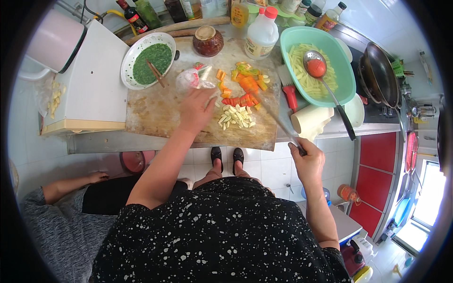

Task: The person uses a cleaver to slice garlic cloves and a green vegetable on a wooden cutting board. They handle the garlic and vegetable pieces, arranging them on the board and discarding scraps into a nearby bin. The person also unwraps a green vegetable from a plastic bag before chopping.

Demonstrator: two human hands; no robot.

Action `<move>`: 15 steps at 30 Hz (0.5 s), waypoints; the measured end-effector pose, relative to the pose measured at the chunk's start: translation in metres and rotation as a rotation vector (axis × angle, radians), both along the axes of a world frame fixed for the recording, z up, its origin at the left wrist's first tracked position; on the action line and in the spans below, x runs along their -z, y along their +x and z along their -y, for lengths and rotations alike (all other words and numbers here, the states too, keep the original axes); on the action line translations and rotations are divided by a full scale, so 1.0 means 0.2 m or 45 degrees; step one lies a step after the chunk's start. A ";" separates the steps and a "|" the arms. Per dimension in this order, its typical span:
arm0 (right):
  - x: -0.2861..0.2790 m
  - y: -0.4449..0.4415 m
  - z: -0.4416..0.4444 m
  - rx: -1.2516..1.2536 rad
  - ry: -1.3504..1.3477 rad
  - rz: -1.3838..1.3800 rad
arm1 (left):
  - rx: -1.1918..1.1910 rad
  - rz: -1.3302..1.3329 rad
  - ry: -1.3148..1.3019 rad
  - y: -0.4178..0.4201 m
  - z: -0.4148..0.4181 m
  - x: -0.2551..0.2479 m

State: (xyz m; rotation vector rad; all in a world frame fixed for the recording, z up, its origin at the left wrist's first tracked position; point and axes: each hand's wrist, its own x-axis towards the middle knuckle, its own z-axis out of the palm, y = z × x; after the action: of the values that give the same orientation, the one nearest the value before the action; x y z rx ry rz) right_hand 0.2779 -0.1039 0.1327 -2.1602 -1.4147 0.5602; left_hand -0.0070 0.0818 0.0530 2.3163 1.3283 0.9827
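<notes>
My right hand [307, 159] grips the handle of a kitchen knife [277, 122]; its blade points up and left over the wooden cutting board [159, 116]. My left hand [198, 108], slightly blurred, is over the board just below a knotted clear plastic bag [189, 78]; whether its fingers touch anything I cannot tell. Right of it lie sliced garlic [235, 117], cut red pepper pieces [239, 101] and orange pepper pieces [248, 84]. A white bowl [126, 72] of chopped greens [155, 60], with chopsticks [155, 73] in it, stands at the board's upper left.
A green basin [348, 70] holds pale cut strips, a slotted ladle [334, 93] and a tomato. A brown jar [208, 42] and a white jug [262, 35] stand behind the peppers. A red-handled brush [291, 97] lies right; a wok [380, 76] sits farther right. Another person [67, 219] is at left.
</notes>
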 end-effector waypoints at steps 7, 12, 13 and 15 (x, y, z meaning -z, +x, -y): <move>0.10 -0.05 -0.07 -0.032 0.129 -0.061 | -0.390 -0.468 0.296 -0.04 -0.13 -0.03; 0.20 -0.09 -0.05 -0.006 0.112 0.021 | -0.463 -0.494 -0.061 -0.04 -0.21 0.06; 0.22 -0.10 -0.05 0.007 0.117 0.042 | -0.461 -0.487 -0.088 -0.05 -0.22 0.08; 0.25 -0.11 -0.06 0.031 0.131 0.082 | -0.439 -0.376 -0.094 -0.05 -0.21 0.09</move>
State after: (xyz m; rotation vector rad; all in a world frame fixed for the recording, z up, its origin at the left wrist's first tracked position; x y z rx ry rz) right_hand 0.2550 -0.0910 0.0823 -2.1281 -1.4169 0.4032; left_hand -0.0177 0.1241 0.0344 2.2873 1.8949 0.6805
